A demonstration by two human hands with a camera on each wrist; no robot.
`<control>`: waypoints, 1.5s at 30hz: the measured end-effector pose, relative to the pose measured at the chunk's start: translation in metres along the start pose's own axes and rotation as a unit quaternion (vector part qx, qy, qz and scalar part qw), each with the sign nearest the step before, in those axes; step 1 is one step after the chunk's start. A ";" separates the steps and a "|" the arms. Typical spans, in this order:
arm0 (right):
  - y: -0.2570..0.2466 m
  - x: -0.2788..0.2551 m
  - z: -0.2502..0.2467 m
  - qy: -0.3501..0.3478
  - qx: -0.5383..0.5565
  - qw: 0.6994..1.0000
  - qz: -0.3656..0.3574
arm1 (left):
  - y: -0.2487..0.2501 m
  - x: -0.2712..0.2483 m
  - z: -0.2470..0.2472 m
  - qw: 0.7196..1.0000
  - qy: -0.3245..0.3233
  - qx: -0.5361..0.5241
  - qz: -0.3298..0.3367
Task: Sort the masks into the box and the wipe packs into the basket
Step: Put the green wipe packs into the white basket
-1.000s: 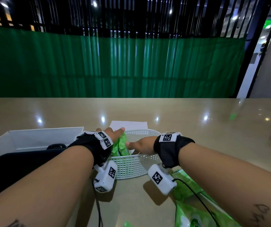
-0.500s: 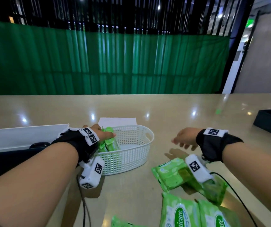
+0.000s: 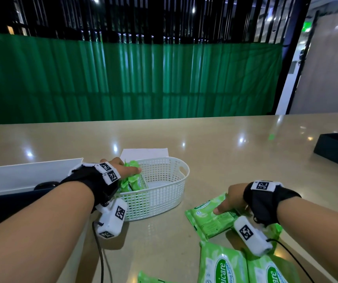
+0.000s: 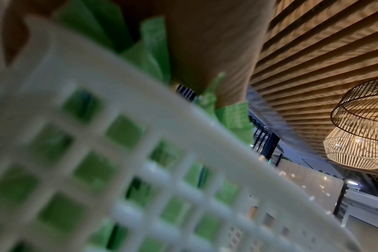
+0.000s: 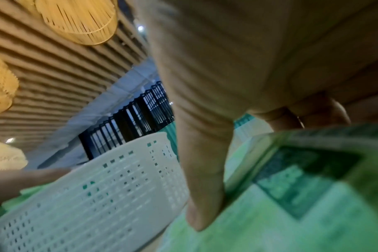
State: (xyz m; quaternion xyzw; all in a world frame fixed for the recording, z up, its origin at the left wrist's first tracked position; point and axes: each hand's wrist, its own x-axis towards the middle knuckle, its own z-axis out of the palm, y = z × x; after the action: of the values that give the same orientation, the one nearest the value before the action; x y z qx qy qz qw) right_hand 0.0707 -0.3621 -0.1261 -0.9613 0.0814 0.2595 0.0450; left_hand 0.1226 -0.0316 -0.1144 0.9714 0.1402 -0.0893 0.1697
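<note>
A white mesh basket [image 3: 164, 201] stands mid-table with green wipe packs [image 3: 135, 182] upright in its left end. My left hand [image 3: 126, 167] holds their tops between thumb and fingers; the left wrist view shows the packs [image 4: 153, 51] under the palm behind the basket wall [image 4: 140, 153]. My right hand [image 3: 223, 205] grips a flat green wipe pack [image 3: 209, 219] on the table right of the basket, thumb [image 5: 205, 187] on its face and fingers curled over its far edge. A white box [image 3: 31, 174] lies at the left with a dark item [image 3: 45, 184] inside.
More wipe packs lie near the front edge: two side by side [image 3: 223, 264] [image 3: 272, 272] and one partly cut off [image 3: 149, 278]. A black tray [image 3: 10, 207] sits under my left forearm. A dark box [image 3: 337, 150] is at far right. White paper [image 3: 143, 154] lies behind the basket.
My right hand left the basket, swung right and came down onto a wipe pack on the table. The left hand stayed on the packs in the basket.
</note>
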 end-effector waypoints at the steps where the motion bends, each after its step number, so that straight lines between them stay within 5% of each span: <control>1: -0.001 0.000 -0.001 0.004 0.013 1.000 0.000 | 0.000 -0.001 0.000 1.000 0.000 0.000 0.001; 12: -0.011 -0.022 -0.008 0.097 0.206 0.970 -0.082 | 0.004 -0.006 -0.001 1.000 0.003 -0.002 0.000; 19: -0.012 -0.059 -0.074 0.311 0.358 0.869 -0.138 | 0.004 -0.005 -0.001 1.000 0.002 -0.004 -0.001; 22: -0.029 -0.067 -0.090 0.325 0.436 0.819 -0.182 | 0.005 -0.005 0.000 1.000 -0.001 -0.005 -0.001; 24: -0.047 -0.067 -0.091 0.311 0.453 0.811 -0.200 | 0.006 -0.005 0.000 1.000 -0.003 -0.008 -0.004; 32: -0.122 -0.048 -0.067 0.299 0.309 0.879 -0.208 | 0.007 -0.009 -0.001 1.000 -0.005 -0.009 -0.003; 37: -0.155 -0.032 -0.044 0.208 0.210 0.936 -0.192 | 0.006 -0.006 -0.001 1.000 -0.004 -0.011 -0.005; 41: -0.172 -0.021 -0.025 0.091 0.264 0.936 -0.213 | 0.009 -0.006 0.000 1.000 0.001 -0.015 -0.015; 45: -0.169 -0.012 -0.020 0.094 0.224 0.941 -0.233 | 0.008 -0.006 -0.001 1.000 0.006 -0.013 -0.014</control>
State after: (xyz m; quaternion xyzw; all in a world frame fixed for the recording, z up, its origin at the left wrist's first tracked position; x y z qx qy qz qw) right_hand 0.1008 -0.1970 -0.0958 -0.9384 -0.0853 0.1248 0.3109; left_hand 0.1192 -0.0404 -0.1095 0.9676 0.1562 -0.0842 0.1799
